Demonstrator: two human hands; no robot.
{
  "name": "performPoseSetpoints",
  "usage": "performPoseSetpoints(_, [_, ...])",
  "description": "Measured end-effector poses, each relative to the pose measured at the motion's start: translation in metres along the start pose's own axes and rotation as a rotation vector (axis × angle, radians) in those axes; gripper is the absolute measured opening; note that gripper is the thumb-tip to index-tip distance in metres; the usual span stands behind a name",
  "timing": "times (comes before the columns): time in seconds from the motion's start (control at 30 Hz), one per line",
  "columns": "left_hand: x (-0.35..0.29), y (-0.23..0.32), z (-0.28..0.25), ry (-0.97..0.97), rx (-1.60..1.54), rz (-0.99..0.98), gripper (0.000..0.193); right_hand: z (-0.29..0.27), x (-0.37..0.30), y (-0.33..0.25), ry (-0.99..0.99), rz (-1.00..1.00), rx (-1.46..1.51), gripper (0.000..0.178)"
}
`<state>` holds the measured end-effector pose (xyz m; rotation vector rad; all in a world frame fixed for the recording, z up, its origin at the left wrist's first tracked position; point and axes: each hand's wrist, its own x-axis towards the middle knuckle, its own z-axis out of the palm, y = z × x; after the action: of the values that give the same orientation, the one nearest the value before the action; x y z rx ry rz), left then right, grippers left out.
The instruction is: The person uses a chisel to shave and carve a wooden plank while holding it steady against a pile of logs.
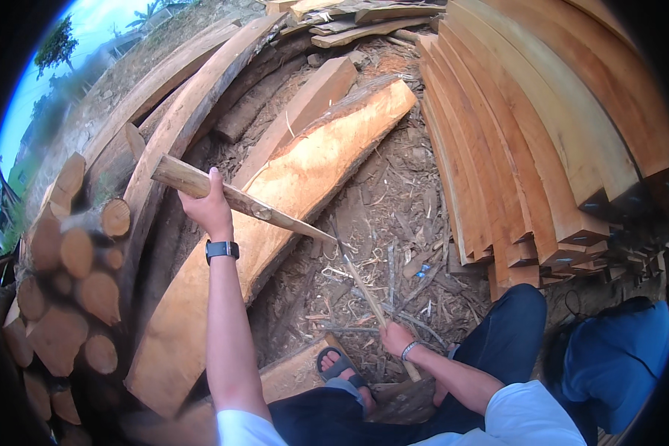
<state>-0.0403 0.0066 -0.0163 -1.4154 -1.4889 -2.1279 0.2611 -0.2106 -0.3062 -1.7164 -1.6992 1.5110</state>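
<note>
My left hand (207, 207), with a dark watch at the wrist, is closed round a wooden stake (253, 205). The stake slants down to the right, thick at the left and tapered to a thin end. In my right hand (397, 339) is a long-handled knife (360, 284), its pale wooden shaft running down past the fist toward my legs. Its narrow dark blade meets or crosses the stake's thin end; whether they touch, I cannot tell. Pale shavings (340, 271) lie on the ground beneath. Under the stake lies a broad sawn slab (305, 175).
Sawn beams (513, 134) are stacked along the right. Cut round logs (76, 253) are piled at the left, beside long curved-looking timbers (178, 119). My sandalled foot (339, 367) is near a board. A blue cloth-like thing (617, 357) sits at the lower right.
</note>
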Motion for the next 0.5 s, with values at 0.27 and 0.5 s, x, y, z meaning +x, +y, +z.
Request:
performPoseSetpoints(0.27, [0.001, -0.004, -0.006, 0.024, 0.027, 0.043, 0.048, -0.008, -0.002, 0.001, -0.183, 0.214, 0.046, 0.034])
performPoseSetpoints(0.5, [0.001, 0.004, 0.005, 0.002, 0.029, 0.020, 0.043, 0.015, 0.020, 0.055, 0.041, -0.073, -0.163, 0.033])
